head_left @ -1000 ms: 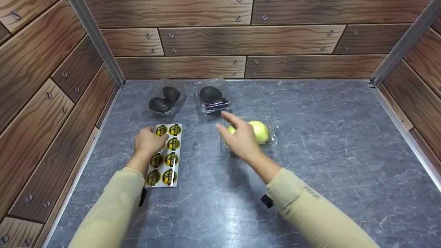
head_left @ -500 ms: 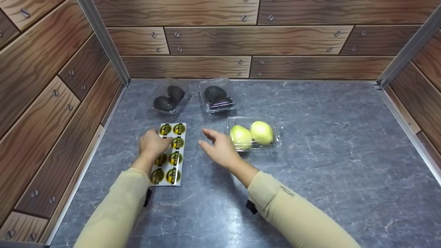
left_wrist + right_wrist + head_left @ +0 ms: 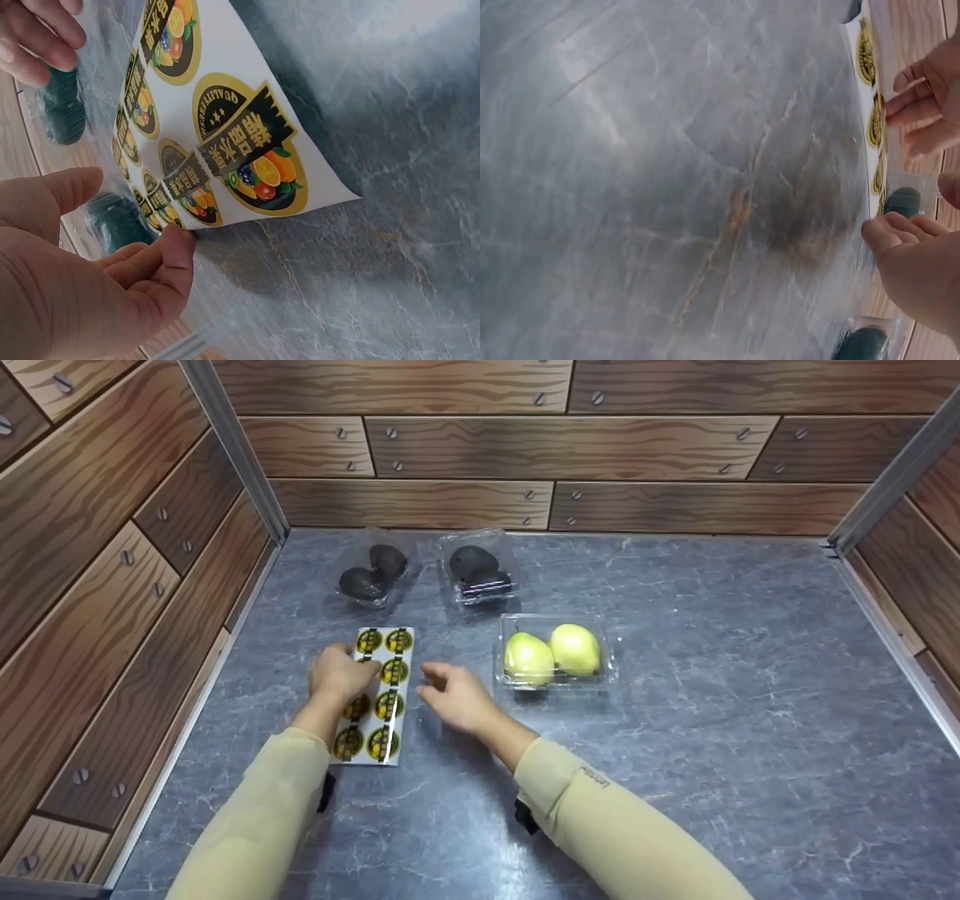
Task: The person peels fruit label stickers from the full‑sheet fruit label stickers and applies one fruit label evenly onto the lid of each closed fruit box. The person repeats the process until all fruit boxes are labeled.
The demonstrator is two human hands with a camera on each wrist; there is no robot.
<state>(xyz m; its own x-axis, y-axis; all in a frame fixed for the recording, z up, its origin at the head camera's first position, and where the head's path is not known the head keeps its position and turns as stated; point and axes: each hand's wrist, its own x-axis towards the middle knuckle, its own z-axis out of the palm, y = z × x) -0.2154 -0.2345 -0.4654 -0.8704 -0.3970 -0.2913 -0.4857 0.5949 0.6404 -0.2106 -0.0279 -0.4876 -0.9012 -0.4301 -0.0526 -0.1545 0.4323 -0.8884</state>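
A white sheet of round fruit stickers (image 3: 389, 706) lies lengthwise in front of my left hand (image 3: 337, 675). That hand grips the sheet's left edge, its thumb over the top. In the left wrist view, curled fingertips (image 3: 178, 238) meet the edge, and the near corner of the sticker sheet (image 3: 176, 112) bends up. My right hand (image 3: 459, 699) hovers just off the sheet's right side, fingers loosely extended and holding nothing. To its right, two yellow-green pears (image 3: 529, 660) sit in a clear plastic clamshell (image 3: 611, 661).
Behind the sheet stand two more clear clamshells, each with dark avocados: the left avocados (image 3: 364, 583) and the right avocados (image 3: 472, 562). Wood-patterned panels (image 3: 450, 502) wall the grey marbled table (image 3: 720, 735) at the back and both sides.
My right hand has moved left and toward me, from over the pear box to beside the sticker sheet, uncovering the pears. The left hand stays at the sheet's edge.
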